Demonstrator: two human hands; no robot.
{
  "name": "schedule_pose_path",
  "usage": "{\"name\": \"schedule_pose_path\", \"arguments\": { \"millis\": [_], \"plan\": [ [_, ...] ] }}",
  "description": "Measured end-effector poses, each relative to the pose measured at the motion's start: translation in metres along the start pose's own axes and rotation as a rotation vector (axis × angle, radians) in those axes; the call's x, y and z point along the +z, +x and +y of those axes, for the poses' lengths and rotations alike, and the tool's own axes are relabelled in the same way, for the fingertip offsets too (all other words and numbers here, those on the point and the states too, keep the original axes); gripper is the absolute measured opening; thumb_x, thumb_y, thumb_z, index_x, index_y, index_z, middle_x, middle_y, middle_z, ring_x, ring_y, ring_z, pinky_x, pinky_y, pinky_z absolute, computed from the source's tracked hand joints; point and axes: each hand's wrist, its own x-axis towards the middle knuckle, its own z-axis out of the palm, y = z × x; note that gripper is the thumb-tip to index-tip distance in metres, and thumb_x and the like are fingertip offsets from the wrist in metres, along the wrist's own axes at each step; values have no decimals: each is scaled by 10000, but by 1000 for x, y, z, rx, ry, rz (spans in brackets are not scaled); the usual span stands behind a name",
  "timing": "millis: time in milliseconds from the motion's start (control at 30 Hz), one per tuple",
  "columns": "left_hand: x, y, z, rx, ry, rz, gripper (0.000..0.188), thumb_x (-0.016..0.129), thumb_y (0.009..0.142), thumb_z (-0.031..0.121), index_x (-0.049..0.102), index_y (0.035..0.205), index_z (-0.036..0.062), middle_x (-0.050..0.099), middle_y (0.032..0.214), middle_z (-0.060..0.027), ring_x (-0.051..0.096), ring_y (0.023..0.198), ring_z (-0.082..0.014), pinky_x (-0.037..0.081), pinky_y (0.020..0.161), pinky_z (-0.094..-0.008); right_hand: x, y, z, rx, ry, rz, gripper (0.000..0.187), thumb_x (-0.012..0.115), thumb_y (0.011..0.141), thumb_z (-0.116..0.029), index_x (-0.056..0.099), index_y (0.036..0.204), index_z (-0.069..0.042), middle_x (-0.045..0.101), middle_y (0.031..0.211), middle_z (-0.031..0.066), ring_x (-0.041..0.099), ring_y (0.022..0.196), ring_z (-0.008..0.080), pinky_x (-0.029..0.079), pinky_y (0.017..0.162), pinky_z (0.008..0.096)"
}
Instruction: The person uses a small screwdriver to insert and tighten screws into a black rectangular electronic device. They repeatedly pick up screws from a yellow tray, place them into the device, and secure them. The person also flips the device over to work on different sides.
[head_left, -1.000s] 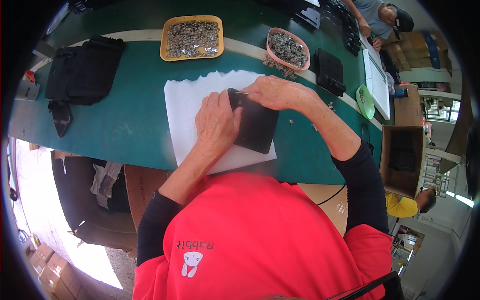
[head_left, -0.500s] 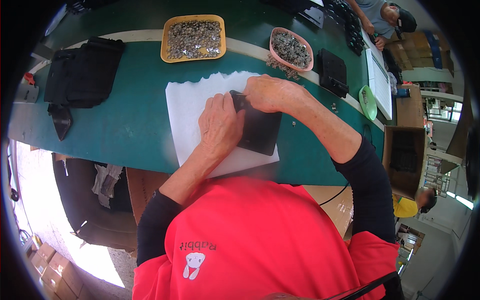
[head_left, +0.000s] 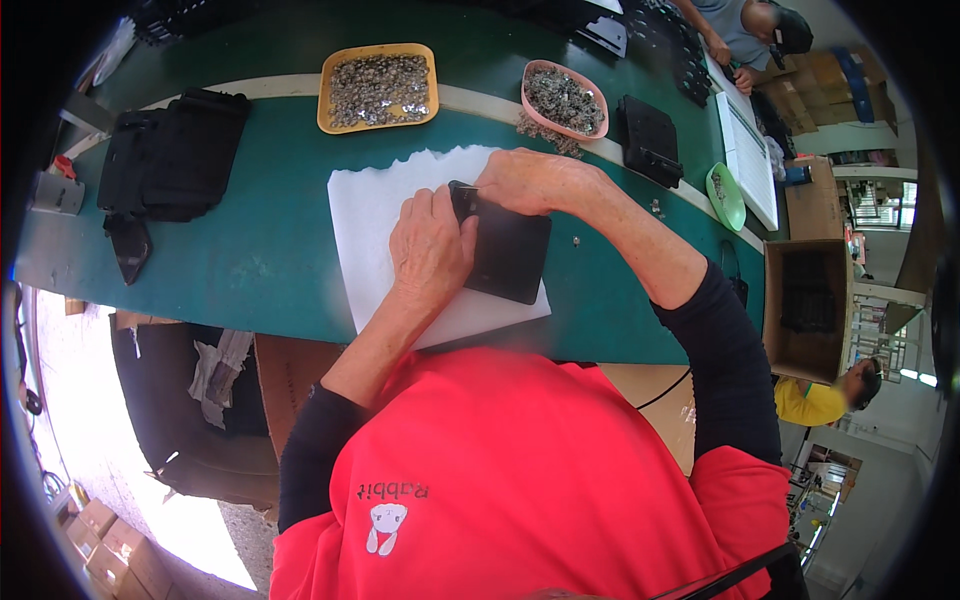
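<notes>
A flat black plastic panel lies tilted on a white foam sheet with a ragged far edge. My left hand grips the panel's left side, thumb on top and fingers closed together. At the panel's far left corner, my right hand is closed in a pinch. A thin metallic sliver shows at its fingertips, too small to name.
Beyond the sheet stand a yellow tray and a pink bowl of small metal parts, some spilled beside it. Black plastic parts lie left; a black case and green bowl right. A co-worker sits far right.
The whole view has shifted slightly, with the tray and bowls a little lower and further left. Both hands stay at the panel's far left corner, their grip much the same.
</notes>
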Motion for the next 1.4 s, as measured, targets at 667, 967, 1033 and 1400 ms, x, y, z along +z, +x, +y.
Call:
{"name": "schedule_pose_path", "arguments": {
  "millis": [667, 967, 1033, 1400],
  "plan": [
    [-1, -1, 1, -9, 4, -1, 461, 693, 828, 202, 533, 1194, -27, 548, 972, -160, 562, 899, -336, 479, 741, -419, 19, -21, 13, -31, 42, 117, 346, 475, 930, -126, 603, 1251, -151, 664, 910, 213, 641, 851, 393, 515, 757, 469],
    [-1, 0, 1, 11, 45, -17, 472, 694, 825, 198, 531, 1195, -45, 552, 993, -164, 559, 917, -334, 476, 761, -417, 28, -30, -14, 74, -129, 215, 242, 492, 921, -166, 679, 1056, -92, 692, 990, 167, 667, 930, 360, 549, 774, 449],
    [-1, 2, 2, 7, 43, -9, 468, 695, 825, 200, 535, 1192, -42, 552, 993, -163, 560, 917, -334, 476, 766, -417, 27, -15, 8, -28, -103, 151, 286, 495, 912, -132, 633, 1157, -81, 680, 923, 199, 657, 901, 383, 530, 773, 450],
    [-1, -1, 1, -12, 26, 8, 462, 700, 822, 202, 541, 1183, -38, 552, 983, -162, 566, 901, -335, 482, 746, -419, 8, -27, 9, 8, 105, 40, 345, 411, 955, -211, 627, 1222, -181, 674, 1029, 171, 643, 968, 376, 522, 840, 474]
  ]
}}
